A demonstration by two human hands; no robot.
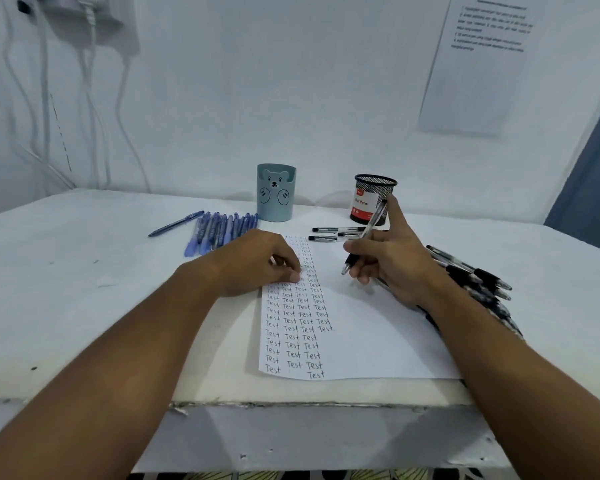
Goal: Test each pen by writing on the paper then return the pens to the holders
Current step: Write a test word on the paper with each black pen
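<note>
risk, paper: honestly the sheet (378,327) could skid if the left hand (257,263) lifts off. It's lying on the written columns with fingers curled down onto the page, pinning it, nothing held in it.

risk, pen tip: the right hand (390,263) pinches a black pen (362,239) in a writing grip, tip pointing down, just above or barely on the sheet, can't tell which. A sloppy angle could smear fresh ink or skip, making a working pen look dead.

risk, pile: the heap of black pens (475,275) sits right behind and under the right wrist, touching the forearm it seems. A drag of the arm could roll them off the table (84,306).

risk, mix-up: a few black pens (333,233) lie just ahead of the right hand, the blue pens (219,230) ahead-left of the left one. Easy to retest one.

holders: black mesh holder (373,199) just beyond the right fingertips, blue bear holder (276,192) further ahead of the left hand. Both look empty, so returning hasn't started, probably.
</note>
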